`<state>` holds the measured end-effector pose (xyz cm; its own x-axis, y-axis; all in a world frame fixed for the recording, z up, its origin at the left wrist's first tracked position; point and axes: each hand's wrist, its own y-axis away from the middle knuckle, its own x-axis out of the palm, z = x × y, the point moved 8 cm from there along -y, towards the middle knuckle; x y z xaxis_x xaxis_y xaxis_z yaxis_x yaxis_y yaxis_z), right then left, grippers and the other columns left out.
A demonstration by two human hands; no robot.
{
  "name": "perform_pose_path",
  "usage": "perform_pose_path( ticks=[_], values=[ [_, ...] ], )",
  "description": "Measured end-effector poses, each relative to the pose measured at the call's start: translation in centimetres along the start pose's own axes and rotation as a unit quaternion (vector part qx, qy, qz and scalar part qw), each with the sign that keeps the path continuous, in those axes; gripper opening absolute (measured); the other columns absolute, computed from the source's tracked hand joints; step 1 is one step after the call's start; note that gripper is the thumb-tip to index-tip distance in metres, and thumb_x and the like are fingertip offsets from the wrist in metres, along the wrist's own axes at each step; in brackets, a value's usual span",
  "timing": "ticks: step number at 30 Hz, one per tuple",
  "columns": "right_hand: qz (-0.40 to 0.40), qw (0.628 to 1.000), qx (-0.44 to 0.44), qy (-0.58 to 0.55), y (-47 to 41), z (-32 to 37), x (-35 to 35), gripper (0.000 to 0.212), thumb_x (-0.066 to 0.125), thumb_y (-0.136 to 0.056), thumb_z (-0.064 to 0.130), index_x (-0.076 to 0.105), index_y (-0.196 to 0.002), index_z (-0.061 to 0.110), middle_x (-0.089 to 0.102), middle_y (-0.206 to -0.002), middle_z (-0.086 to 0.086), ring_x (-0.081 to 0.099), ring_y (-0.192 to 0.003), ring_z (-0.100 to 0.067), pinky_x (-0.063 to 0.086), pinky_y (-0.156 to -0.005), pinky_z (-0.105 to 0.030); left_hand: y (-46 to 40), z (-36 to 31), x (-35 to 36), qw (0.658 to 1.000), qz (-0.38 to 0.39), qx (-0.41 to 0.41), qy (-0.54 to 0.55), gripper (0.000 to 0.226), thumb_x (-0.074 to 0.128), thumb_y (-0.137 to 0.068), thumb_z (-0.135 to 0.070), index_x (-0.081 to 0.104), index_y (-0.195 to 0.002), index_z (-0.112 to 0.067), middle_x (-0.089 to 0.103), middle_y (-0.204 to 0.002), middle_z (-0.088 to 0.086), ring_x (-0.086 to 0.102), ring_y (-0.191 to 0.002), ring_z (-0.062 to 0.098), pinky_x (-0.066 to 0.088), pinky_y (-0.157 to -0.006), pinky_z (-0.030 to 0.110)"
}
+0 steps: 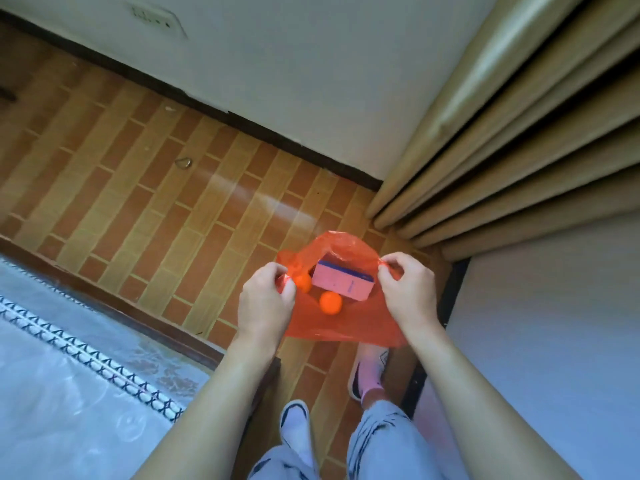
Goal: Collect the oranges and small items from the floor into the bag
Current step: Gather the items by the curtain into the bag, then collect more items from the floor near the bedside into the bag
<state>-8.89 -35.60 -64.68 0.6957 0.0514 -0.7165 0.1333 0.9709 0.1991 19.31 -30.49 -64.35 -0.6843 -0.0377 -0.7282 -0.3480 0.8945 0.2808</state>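
On the tiled floor (145, 188) only a small ring (183, 163) remains near the wall; left hand (265, 299) and right hand (408, 289) pinch the red bag (346, 327) open, holding two oranges (330, 302) and a box (343, 280); nearly done.

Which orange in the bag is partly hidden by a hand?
The left orange, beside the left hand, whose fingers cover its edge. The other orange lies fully visible below the pink box.
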Motion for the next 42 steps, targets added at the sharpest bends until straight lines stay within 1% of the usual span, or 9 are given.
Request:
perform_pose_path(
  ticks=[5, 10, 13, 15, 19, 27, 31, 38, 42],
  values=[
    [-0.007, 1.0, 0.011, -0.014, 3.2, 7.4, -7.8, 0.008, 0.067, -0.092, 0.022, 0.074, -0.09, 0.026, 0.072, -0.088, 0.012, 0.066, -0.083, -0.01, 0.057, -0.078, -0.031, 4.4, -7.0, -8.3, 0.999, -0.008, 0.032, 0.012, 0.004, 0.065, -0.089, -0.023, 0.067, -0.092, -0.025, 0.07, -0.088, -0.008, 0.066, -0.084, 0.019, 0.056, -0.075, 0.041],
    [-0.001, 1.0, -0.012, -0.003, 5.1, 15.3, -15.0, 0.01, 0.07, -0.089, 0.018, 0.075, -0.087, 0.026, 0.073, -0.082, 0.011, 0.067, -0.079, -0.009, 0.049, -0.068, -0.02, 7.2, -13.5, -16.7, 0.997, -0.055, 0.047, 0.002, 0.002, 0.069, -0.089, -0.026, 0.067, -0.088, -0.025, 0.069, -0.084, -0.011, 0.066, -0.081, 0.016, 0.055, -0.07, 0.038],
    [0.016, 0.998, -0.046, 0.03, 5.3, 20.2, -18.7, 0.008, 0.07, -0.087, 0.018, 0.074, -0.087, 0.025, 0.073, -0.085, 0.009, 0.069, -0.081, -0.015, 0.053, -0.07, -0.027, 8.2, -17.7, -21.6, 0.993, -0.088, 0.075, -0.034, 0.006, 0.073, -0.087, -0.029, 0.068, -0.085, -0.027, 0.069, -0.082, -0.011, 0.066, -0.078, 0.016, 0.051, -0.064, 0.033],
    [0.039, 0.992, -0.072, 0.093, 5.1, 23.4, -20.7, 0.008, 0.068, -0.087, 0.021, 0.074, -0.091, 0.024, 0.074, -0.09, 0.006, 0.069, -0.086, -0.019, 0.055, -0.074, -0.032, 8.6, -20.2, -24.3, 0.988, -0.103, 0.095, -0.059, 0.008, 0.074, -0.086, -0.029, 0.067, -0.083, -0.028, 0.068, -0.079, -0.012, 0.065, -0.075, 0.015, 0.049, -0.06, 0.03],
    [0.079, 0.976, -0.141, 0.148, 3.7, 30.0, -23.5, 0.01, 0.063, -0.089, 0.026, 0.072, -0.094, 0.025, 0.074, -0.095, 0.005, 0.07, -0.091, -0.023, 0.055, -0.079, -0.034, 8.6, -24.4, -28.5, 0.984, -0.126, 0.102, -0.079, 0.01, 0.071, -0.083, -0.034, 0.066, -0.079, -0.026, 0.067, -0.075, -0.012, 0.064, -0.071, 0.015, 0.052, -0.058, 0.032],
    [0.085, 0.963, -0.221, 0.125, -0.2, 38.9, -26.0, 0.011, 0.064, -0.084, 0.028, 0.072, -0.09, 0.024, 0.074, -0.087, 0.003, 0.07, -0.088, -0.023, 0.054, -0.076, -0.033, 7.7, -27.1, -34.7, 0.979, -0.189, 0.055, -0.056, 0.016, 0.064, -0.08, -0.044, 0.067, -0.077, -0.029, 0.068, -0.07, -0.013, 0.067, -0.069, 0.014, 0.055, -0.058, 0.032],
    [0.074, 0.96, -0.258, 0.086, -1.8, 43.1, -27.6, 0.008, 0.066, -0.083, 0.026, 0.073, -0.087, 0.024, 0.074, -0.085, 0.004, 0.071, -0.085, -0.02, 0.055, -0.075, -0.031, 6.6, -28.8, -38.3, 0.968, -0.246, 0.043, -0.023, 0.012, 0.07, -0.078, -0.04, 0.068, -0.075, -0.029, 0.068, -0.068, -0.012, 0.067, -0.068, 0.018, 0.054, -0.06, 0.032],
    [0.042, 0.956, -0.288, 0.035, -4.9, 50.3, -29.3, 0.009, 0.068, -0.079, 0.021, 0.075, -0.084, 0.022, 0.074, -0.082, 0.004, 0.069, -0.082, -0.018, 0.056, -0.074, -0.031, 4.1, -31.4, -44.4, 0.95, -0.305, 0.071, -0.011, 0.009, 0.077, -0.081, -0.031, 0.071, -0.075, -0.027, 0.07, -0.071, -0.013, 0.067, -0.07, 0.017, 0.056, -0.062, 0.032],
    [0.016, 0.957, -0.288, 0.032, -6.6, 53.4, -29.2, 0.008, 0.067, -0.078, 0.02, 0.073, -0.083, 0.021, 0.073, -0.081, 0.005, 0.068, -0.082, -0.019, 0.056, -0.073, -0.031, 0.1, -31.8, -47.4, 0.947, -0.309, 0.087, 0.011, 0.009, 0.077, -0.081, -0.03, 0.071, -0.075, -0.028, 0.068, -0.069, -0.014, 0.067, -0.07, 0.017, 0.055, -0.062, 0.032]
  ],
)
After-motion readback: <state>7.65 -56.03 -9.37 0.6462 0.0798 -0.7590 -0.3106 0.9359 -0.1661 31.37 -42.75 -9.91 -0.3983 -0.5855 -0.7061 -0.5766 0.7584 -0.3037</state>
